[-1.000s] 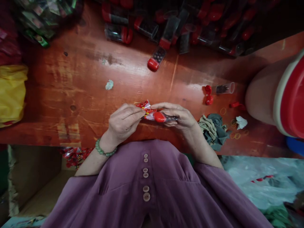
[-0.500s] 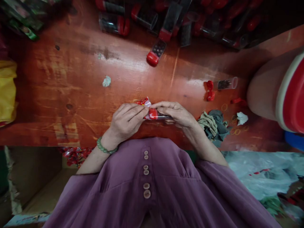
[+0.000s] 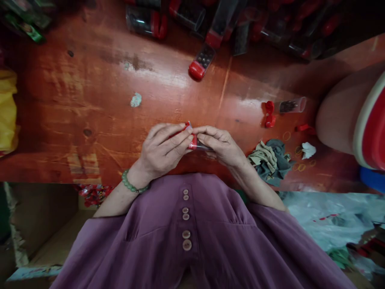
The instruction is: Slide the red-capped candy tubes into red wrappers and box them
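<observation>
Both hands closed on one small clear tube (image 3: 201, 145) with a red cap, held low over the near edge of the red bench (image 3: 90, 104). Left hand (image 3: 164, 150) pinching the capped end together with a scrap of red wrapper (image 3: 186, 126), fingers curled tight; right hand (image 3: 221, 145) gripping the clear body from the other side, fingertips meeting the left's above the tube. Tube lying level between the two hands, long axis running left to right, cap pointing toward the left hand, which is nearer the cap. Green bead bracelet (image 3: 130, 185) on the left wrist. Right of the tube, a crumpled grey-green cloth (image 3: 270, 160), loose rubber bands (image 3: 297, 158), and an open tube (image 3: 290, 106) with two red caps (image 3: 268, 114) beside it. Beyond the tube, a filled capped tube (image 3: 201, 62) lying slantwise, with a heap of more tubes (image 3: 240, 24) behind. Far right of the tube, a large red-lidded tub (image 3: 355, 116); far left, a yellow bag (image 3: 7, 108).
</observation>
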A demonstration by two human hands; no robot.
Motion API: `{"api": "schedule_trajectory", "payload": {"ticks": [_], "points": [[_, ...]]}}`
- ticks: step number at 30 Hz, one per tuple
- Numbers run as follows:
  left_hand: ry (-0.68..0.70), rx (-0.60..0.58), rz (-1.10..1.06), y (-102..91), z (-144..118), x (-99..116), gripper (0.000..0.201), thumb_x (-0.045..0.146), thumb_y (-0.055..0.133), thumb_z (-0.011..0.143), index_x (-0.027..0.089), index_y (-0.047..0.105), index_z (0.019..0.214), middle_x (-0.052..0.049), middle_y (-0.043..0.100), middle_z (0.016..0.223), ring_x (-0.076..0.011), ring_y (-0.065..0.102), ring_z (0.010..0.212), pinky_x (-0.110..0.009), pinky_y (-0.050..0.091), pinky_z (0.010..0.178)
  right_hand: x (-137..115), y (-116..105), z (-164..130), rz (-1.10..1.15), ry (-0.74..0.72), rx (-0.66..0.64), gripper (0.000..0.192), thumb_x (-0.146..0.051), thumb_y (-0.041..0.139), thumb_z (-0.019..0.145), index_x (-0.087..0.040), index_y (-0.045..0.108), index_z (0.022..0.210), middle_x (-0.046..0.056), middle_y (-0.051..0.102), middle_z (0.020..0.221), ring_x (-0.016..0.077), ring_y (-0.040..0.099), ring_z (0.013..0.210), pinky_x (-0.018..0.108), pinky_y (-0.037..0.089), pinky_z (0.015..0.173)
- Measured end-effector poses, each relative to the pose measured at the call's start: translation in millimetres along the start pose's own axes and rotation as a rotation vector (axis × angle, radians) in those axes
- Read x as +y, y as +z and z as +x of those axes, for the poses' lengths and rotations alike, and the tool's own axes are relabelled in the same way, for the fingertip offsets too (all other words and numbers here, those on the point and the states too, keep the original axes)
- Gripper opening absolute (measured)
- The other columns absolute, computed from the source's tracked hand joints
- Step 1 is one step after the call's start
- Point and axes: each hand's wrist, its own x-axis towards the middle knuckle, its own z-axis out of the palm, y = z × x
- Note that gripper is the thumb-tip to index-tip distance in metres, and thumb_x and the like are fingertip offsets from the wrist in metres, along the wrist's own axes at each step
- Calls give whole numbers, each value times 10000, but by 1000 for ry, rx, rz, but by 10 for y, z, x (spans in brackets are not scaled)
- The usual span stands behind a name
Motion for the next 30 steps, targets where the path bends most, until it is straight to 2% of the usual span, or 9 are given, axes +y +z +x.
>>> {"api": "schedule_trajectory", "payload": {"ticks": [3, 5, 8, 10, 14, 17, 21, 27, 30], "points": [[-360, 170, -252, -58, -3, 134, 642, 449, 840, 720, 290, 613, 1299, -82, 626, 1396, -332, 501, 1377, -507, 393, 1136, -17, 62, -35, -103, -163, 97, 260, -384, 626, 906, -217, 706, 1088, -40, 666, 750, 37, 486, 496, 156, 390, 445], [-601, 307, -605, -82, 14, 262, 737, 492, 851, 690, 287, 574, 1341, -95, 574, 1443, -317, 515, 1363, -473, 438, 1116, -18, 111, -53, -197, -300, 153, 262, -383, 593, 931, -234, 698, 1120, -5, 731, 980, 80, 642, 730, 189, 527, 630], [-894, 320, -1152, -86, 87, 432, 488, 515, 790, 760, 239, 693, 1150, -95, 701, 1216, -252, 677, 1119, -400, 553, 967, 28, 202, -41, -338, -502, 169, 278, -368, 529, 977, -258, 667, 1191, 8, 726, 1161, 131, 686, 1002, 268, 568, 873], [-1003, 314, -1309, -75, 155, 492, 351, 490, 803, 755, 193, 751, 933, -78, 756, 978, -216, 715, 954, -357, 578, 888, 79, 269, -1, -430, -611, 166, 285, -339, 499, 998, -267, 641, 1234, 13, 717, 1207, 138, 686, 1056, 290, 561, 934], [-1087, 413, -1320, -61, 250, 481, 252, 414, 843, 723, 177, 769, 772, -31, 752, 781, -132, 689, 745, -256, 564, 779, 129, 349, 82, -572, -720, 146, 319, -330, 492, 1004, -244, 593, 1294, 57, 699, 1262, 167, 673, 1134, 334, 550, 998], [-1099, 465, -1296, -65, 256, 415, 249, 406, 853, 706, 178, 781, 777, -27, 758, 781, -114, 671, 706, -236, 548, 749, 102, 327, 91, -575, -640, 92, 397, -332, 569, 967, -221, 546, 1347, 79, 683, 1283, 179, 682, 1106, 348, 563, 984], [-1096, 536, -1263, -49, 243, 339, 259, 399, 892, 640, 185, 784, 738, -14, 756, 742, -116, 665, 678, -248, 543, 736, 89, 282, 84, -450, -529, 76, 338, -305, 606, 945, -224, 592, 1273, 38, 738, 1105, 141, 723, 895, 298, 612, 835], [-1100, 578, -1223, -32, 286, 307, 301, 398, 941, 528, 194, 781, 680, -5, 767, 709, -113, 673, 644, -238, 550, 716, 139, 325, 116, -613, -841, 231, 335, -195, 657, 894, -246, 644, 1224, 62, 755, 1144, 187, 725, 1002, 358, 598, 927], [-1084, 565, -1194, -49, 307, 296, 317, 411, 938, 524, 187, 771, 674, -13, 762, 695, -128, 669, 610, -250, 556, 655, 134, 357, 121, -524, -736, 213, 309, -240, 652, 903, -252, 652, 1211, 59, 756, 1137, 183, 737, 948, 351, 623, 860]]}}
